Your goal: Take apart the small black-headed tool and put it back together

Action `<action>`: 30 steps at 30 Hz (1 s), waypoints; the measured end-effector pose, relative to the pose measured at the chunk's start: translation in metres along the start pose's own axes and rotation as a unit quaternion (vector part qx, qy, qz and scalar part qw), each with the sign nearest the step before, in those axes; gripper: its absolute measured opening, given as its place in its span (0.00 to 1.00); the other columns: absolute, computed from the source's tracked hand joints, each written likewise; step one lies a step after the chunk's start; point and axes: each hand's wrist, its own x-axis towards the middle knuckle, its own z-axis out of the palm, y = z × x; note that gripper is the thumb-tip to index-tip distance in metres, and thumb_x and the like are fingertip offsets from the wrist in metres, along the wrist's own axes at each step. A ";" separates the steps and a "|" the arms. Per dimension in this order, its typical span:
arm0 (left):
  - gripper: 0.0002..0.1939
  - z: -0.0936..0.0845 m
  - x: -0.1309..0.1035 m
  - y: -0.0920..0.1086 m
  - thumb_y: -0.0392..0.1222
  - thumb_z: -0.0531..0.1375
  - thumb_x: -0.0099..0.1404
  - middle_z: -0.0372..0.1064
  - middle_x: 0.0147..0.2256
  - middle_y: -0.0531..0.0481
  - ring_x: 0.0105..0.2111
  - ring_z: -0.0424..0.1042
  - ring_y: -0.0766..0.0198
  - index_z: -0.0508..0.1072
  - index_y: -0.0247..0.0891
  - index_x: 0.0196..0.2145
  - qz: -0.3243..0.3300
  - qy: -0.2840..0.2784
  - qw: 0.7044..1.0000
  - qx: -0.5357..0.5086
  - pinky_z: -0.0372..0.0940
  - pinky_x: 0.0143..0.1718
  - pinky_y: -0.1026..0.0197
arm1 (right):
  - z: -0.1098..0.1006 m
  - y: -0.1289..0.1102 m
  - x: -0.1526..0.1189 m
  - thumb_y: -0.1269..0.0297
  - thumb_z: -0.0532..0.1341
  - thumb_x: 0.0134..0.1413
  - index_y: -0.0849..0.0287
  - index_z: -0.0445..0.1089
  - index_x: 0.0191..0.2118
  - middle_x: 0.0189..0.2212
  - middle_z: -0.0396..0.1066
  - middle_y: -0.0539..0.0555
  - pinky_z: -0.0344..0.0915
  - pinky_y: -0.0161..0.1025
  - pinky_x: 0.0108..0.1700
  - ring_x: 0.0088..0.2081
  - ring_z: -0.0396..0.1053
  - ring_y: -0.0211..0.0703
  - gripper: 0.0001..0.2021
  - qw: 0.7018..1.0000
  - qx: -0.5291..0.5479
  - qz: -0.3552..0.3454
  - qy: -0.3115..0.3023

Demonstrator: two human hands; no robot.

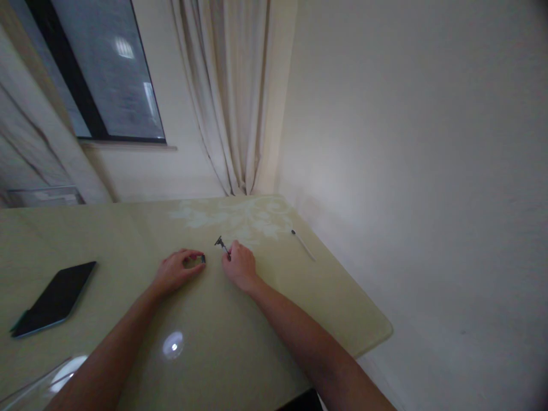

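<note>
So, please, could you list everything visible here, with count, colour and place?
Table: 1, yellow-green, lower half
T-headed tool: 1, dark, in right hand
Small piece: 1, dark, in left hand
Thin stick: 1, white, dark-tipped, table's right
Flat slab: 1, black, table's left
Green piece: 1, green, slab's left corner
Clear object: 1, transparent, bottom left
Cut-off object: 1, black, bottom edge
Window: 1, dark-framed, upper left
Curtains: 2, off-white, flanking the window
Walls: 2, off-white, behind table and right
Framed item: 1, grey, left, behind table
Forearms: 2, bare, from bottom edge
Left hand: 1, bare, centre-left
Right hand: 1, bare, near centre
</note>
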 end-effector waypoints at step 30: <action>0.25 0.007 0.003 -0.003 0.60 0.58 0.63 0.78 0.48 0.46 0.50 0.75 0.49 0.80 0.46 0.51 0.023 -0.002 0.999 0.034 0.64 0.54 0.51 | -0.101 0.179 0.003 0.60 0.63 0.64 0.65 0.74 0.51 0.50 0.73 0.70 0.65 0.45 0.48 0.53 0.71 0.59 0.16 0.952 -0.178 0.216 0.121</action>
